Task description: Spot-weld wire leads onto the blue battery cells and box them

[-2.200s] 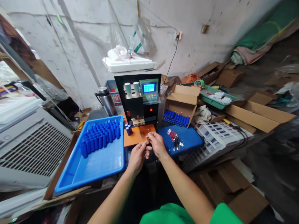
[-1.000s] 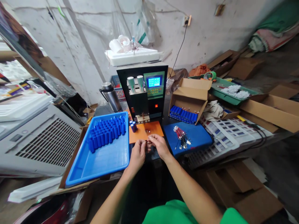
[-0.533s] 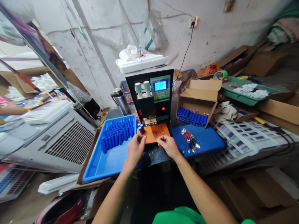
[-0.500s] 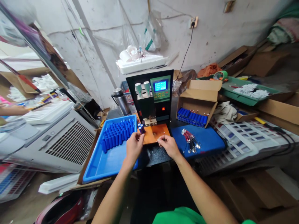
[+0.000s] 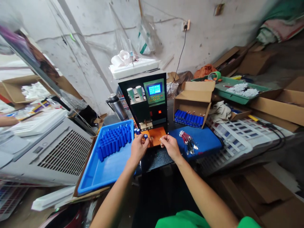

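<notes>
My left hand [image 5: 139, 147] is closed around a blue cylindrical battery cell [image 5: 145, 136] above the left part of the orange plate [image 5: 156, 133]. A couple more blue cells [image 5: 137, 130] stand just behind those fingers, beside the base of the spot welder [image 5: 143, 106]. At the plate's right edge, my right hand [image 5: 171, 147] pinches a thin wire lead, mostly hidden by the fingers. The welder's electrodes [image 5: 146, 124] hang over the rear of the plate. To the right, a bundle of red and black wire leads [image 5: 188, 142] lies on a blue pad [image 5: 209, 139].
On the left, a blue tray [image 5: 104, 180] holds rows of blue cells. An open cardboard box [image 5: 196, 90] of wired cells stands behind the pad. A steel flask [image 5: 118, 107] is left of the welder. Another person's arm [image 5: 8, 121] shows at far left.
My left hand has drawn a cell away from the small group by the welder and moved right, nearer my right hand. The whole view has shifted, so the scene sits further left.
</notes>
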Available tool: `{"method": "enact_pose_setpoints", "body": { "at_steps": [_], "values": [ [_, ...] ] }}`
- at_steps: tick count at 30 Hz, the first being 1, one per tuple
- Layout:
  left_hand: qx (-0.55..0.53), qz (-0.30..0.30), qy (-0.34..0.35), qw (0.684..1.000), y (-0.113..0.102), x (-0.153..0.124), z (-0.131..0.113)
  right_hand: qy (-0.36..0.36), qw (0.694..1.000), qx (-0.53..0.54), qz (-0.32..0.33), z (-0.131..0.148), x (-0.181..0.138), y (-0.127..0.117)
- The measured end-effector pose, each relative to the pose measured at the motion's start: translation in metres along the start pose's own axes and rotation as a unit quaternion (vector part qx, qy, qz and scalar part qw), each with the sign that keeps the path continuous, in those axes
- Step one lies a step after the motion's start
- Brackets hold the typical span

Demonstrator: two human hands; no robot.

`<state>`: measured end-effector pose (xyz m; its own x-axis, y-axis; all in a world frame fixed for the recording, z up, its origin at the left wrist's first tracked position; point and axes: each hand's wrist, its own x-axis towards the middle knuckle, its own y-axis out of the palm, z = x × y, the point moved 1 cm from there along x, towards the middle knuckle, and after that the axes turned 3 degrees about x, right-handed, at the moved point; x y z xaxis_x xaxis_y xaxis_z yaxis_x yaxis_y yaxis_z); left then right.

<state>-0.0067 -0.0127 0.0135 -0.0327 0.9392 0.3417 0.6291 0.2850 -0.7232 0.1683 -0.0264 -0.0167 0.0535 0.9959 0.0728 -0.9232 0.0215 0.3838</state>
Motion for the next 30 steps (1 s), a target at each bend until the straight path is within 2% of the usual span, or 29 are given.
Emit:
{"method": "enact_pose_setpoints", "body": {
  "at_steps": [5,10,18,30],
  "values": [
    [-0.151,0.042,-0.016,0.988,0.018,0.011,-0.005,-0.018,1.0,-0.019,-0.015,0.0,0.026,0.011],
    [-0.2,0.044,-0.011,0.979,0.025,0.013,0.0,-0.019,1.0,-0.024,0.0,-0.007,0.049,0.026],
    [-0.214,0.026,0.0,0.976,0.03,0.009,0.002,-0.043,0.995,-0.086,0.036,-0.019,0.066,0.037],
    [-0.206,0.028,-0.004,0.978,0.031,0.008,0.003,-0.044,0.984,-0.17,0.031,-0.021,0.068,0.035]
  ]
}}
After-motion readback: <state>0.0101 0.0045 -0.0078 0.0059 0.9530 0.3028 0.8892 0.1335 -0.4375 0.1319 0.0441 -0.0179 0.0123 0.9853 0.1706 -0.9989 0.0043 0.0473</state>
